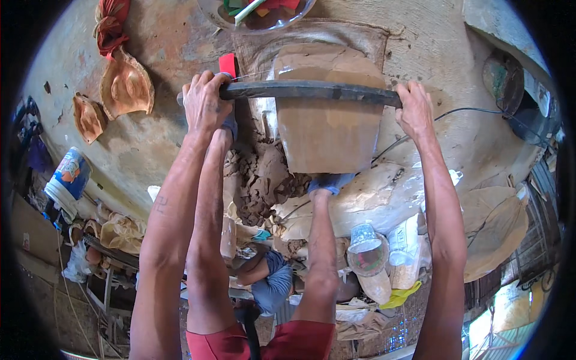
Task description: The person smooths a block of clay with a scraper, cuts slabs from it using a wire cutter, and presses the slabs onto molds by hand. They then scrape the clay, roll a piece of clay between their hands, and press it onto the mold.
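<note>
Both my arms reach forward, gripping a dark, slightly curved bar (312, 90) by its ends. My left hand (207, 102) is closed round the left end, and my right hand (415, 109) round the right end. The bar crosses above a large grey-brown block of clay (327, 135), whose top at the far side looks rough and whose near face is smooth. A thin wire-like line runs from beside my left hand toward the block; where it continues I cannot tell. Beneath the block's far part lies a brown sack cloth (371, 43).
Loose clay lumps (267, 174) lie left of the block, close to my feet. Two hollow clay moulds (127, 87) rest at the far left. A clear basin (276, 26) with coloured items stands ahead. Plastic tubs (364, 239) and a person's leg in blue shorts (273, 282) are nearer.
</note>
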Tool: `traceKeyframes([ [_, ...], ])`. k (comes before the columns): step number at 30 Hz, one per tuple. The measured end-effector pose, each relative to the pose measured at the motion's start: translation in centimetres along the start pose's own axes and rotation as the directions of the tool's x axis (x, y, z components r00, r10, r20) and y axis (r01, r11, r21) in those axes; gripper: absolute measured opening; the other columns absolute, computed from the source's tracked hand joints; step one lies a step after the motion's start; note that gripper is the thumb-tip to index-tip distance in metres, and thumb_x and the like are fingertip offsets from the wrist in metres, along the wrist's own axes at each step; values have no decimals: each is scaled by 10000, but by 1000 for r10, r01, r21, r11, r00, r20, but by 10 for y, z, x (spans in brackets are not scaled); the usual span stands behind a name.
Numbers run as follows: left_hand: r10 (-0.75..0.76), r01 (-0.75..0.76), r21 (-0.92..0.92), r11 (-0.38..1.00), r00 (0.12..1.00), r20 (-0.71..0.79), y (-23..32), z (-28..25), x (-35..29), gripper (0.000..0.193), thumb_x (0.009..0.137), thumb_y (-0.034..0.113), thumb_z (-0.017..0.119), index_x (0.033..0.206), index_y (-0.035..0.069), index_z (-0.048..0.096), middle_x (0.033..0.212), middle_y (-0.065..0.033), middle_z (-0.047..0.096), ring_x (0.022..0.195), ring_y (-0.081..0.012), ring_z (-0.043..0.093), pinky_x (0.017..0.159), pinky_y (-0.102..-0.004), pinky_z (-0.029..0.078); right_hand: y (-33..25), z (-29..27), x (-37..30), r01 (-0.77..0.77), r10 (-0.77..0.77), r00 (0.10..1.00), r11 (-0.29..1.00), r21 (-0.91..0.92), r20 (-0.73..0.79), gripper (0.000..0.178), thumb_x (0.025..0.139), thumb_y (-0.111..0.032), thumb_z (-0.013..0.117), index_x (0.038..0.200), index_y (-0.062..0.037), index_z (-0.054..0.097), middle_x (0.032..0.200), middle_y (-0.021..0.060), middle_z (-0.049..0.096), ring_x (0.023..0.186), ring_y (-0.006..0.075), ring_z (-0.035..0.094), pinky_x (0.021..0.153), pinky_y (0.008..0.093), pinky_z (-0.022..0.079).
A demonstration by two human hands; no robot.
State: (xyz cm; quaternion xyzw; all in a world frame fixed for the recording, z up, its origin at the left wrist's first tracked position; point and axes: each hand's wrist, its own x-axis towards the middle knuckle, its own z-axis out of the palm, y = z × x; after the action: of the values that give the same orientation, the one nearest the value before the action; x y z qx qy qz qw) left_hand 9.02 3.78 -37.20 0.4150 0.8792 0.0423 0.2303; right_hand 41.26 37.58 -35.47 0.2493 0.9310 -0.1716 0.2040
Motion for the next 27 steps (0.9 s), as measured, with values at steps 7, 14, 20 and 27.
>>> traceKeyframes([
  [7,-45,45,-3,999,999,10,2,11,-14,382,659,51,716,1013,192,751,975,-65,669,1056,-307,640,889,-450,451,4,11,2,-48,53,997,995,-91,62,254,765,-14,691,1001,-85,630,1042,115,597,1119,344,600,932,515,474],
  [14,-71,71,-18,997,997,3,17,26,-46,348,686,63,719,1012,184,750,1027,-64,693,1077,-313,654,889,-463,477,13,15,-14,-18,24,998,994,-104,58,315,754,-31,714,1056,-90,648,1052,115,607,1135,343,608,923,528,485],
  [20,-72,72,-17,997,997,28,20,33,-55,352,679,73,724,1010,189,749,997,-60,681,1072,-316,654,885,-465,478,17,20,-26,-7,17,996,993,-114,87,329,754,-42,723,1074,-92,663,1083,116,619,1125,341,614,914,526,498],
  [27,-83,85,-42,996,996,42,33,40,-70,410,635,71,745,1028,188,758,992,-58,672,1055,-303,632,892,-457,447,20,22,-43,-5,20,991,994,-111,132,339,749,10,637,1080,-63,639,1015,141,584,1086,377,606,885,531,481],
])
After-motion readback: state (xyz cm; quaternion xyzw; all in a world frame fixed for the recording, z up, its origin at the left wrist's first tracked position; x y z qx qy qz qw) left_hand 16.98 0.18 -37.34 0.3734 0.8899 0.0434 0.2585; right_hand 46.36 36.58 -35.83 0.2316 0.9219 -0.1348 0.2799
